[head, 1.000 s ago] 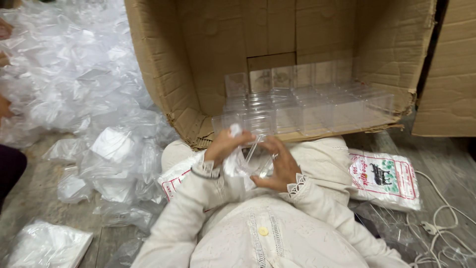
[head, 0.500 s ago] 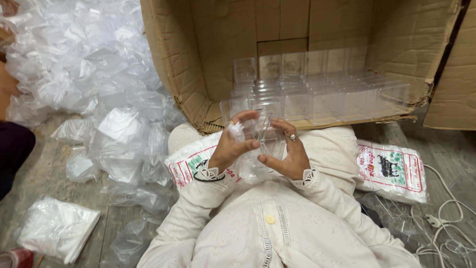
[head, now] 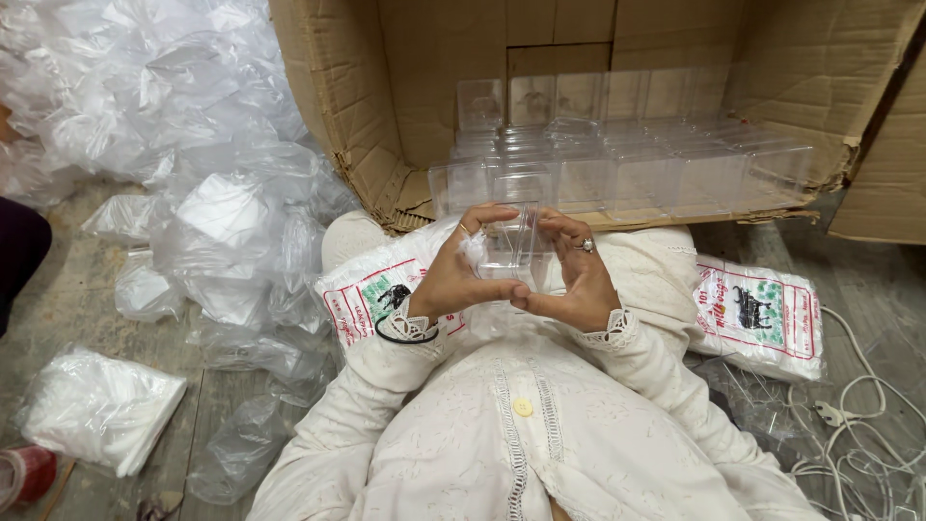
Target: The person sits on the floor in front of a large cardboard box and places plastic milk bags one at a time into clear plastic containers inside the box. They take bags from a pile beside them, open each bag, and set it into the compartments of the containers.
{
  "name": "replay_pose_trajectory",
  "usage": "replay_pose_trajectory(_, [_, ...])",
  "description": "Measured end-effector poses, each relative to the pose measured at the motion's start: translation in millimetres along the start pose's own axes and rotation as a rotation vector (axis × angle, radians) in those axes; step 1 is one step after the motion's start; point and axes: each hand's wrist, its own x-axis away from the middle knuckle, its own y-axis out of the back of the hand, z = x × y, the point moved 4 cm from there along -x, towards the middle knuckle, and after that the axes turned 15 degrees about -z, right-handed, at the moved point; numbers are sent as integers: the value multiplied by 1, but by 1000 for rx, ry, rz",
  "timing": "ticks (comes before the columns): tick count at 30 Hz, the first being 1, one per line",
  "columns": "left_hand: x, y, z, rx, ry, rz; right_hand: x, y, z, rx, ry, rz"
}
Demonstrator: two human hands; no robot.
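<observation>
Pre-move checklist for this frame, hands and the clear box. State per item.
1. Both hands on the clear plastic box: ok. Left hand and right hand grip it from either side.
2. Box free of the wrapping: cannot tell; a bit of thin plastic shows by the left fingers.
3. Box undamaged: cannot tell, transparent and partly covered.
4. Space in the cardboard carton: ok. Rows of clear boxes fill the bottom, with room above.
5. Lap surface steady: ok; the printed sack lies under the wrists.
6. Cables away from the hands: ok.
</observation>
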Motion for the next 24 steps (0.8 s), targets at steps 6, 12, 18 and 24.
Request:
replay_pose_trajectory(6, [4,-3,17,185,187,-31,9,-16,-17,-67,36,-60])
replay_pose_trajectory(12, [9,8,37,315,362,-58,19,-11,-29,109,-237,36])
replay_pose_trajectory(18, [12,3,49,237,423,-80,23,-11,-35,25,-270,-54])
replay_pose_trajectory(24, [11,-4,41,190,381,-97,23,-7,-39,-80,-213,-36])
